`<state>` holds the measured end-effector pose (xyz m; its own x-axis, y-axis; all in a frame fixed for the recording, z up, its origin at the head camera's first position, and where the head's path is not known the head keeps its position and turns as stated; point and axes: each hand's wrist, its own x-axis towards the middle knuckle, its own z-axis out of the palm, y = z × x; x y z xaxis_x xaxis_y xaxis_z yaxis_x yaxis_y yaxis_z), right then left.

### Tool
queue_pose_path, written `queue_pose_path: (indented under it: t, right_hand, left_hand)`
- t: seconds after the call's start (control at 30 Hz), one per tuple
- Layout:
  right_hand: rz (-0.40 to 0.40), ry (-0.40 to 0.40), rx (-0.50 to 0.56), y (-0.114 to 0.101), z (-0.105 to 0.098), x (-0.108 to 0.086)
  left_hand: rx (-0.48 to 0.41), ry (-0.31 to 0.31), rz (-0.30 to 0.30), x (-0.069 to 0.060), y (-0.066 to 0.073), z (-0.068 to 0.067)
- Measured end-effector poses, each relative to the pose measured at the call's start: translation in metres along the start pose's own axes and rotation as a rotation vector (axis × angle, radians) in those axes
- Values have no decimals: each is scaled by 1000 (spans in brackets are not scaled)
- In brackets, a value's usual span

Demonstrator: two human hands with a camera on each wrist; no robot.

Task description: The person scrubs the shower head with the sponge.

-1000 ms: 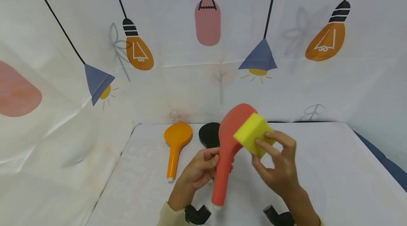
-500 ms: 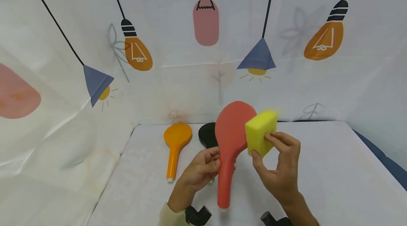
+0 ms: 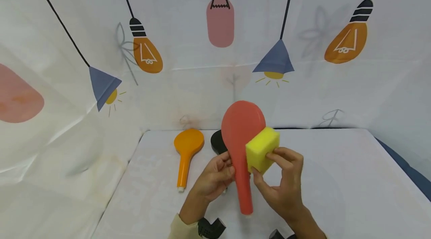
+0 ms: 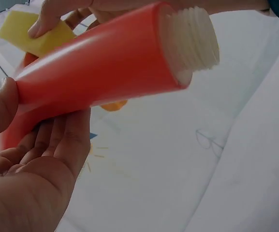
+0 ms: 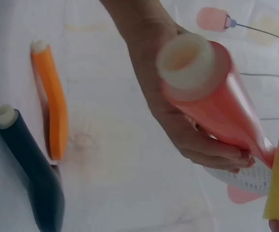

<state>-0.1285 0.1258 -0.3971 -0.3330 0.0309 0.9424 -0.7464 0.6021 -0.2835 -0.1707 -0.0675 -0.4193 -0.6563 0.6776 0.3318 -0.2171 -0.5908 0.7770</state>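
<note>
White tabletop (image 3: pixel 357 179) | left fingers (image 3: pixel 226 174) clamped on red shower head (image 3: pixel 241 123) | right fingers (image 3: pixel 281 161) pinching yellow sponge (image 3: pixel 262 148)

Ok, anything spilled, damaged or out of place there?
Nothing stands out: the red shower head in the left hand shows no visible damage, the orange one and black one lie on the table, and no spill shows.

The pale yellow left sleeve (image 3: pixel 182 228) meets a black, elbow-shaped wrist camera (image 3: pixel 210 229).
</note>
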Motion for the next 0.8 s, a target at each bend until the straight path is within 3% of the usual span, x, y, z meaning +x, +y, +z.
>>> queue_pose_path:
  t: [0.07,0.2,0.27,0.33,0.4,0.5,0.63,0.8]
  right_hand:
    - [28,25,66,4,-4,5]
    - [120,30,354,15,-17,13]
    - [202,15,531,21,-26,16]
    - [327,-9,619,24,-37,19]
    - [477,-43,641,26,-50,23]
    - [616,-112,559,27,-65,29]
    - [620,-127,534,31,-72,31]
    - [648,-145,628,35,-71,30]
  left_hand:
    - [17,-21,-3,1,0,-2]
    - [82,-43,-7,1,-2,-6]
    - [139,-47,-12,1,-4,-9]
    - [216,-32,-31,0,-4,-11]
    - [306,-33,-48,-1,-4,-12]
    - [433,-43,-81,-1,-1,-11]
    - [572,-63,-75,1,0,-8]
    - [725,-17,24,1,-3,-7]
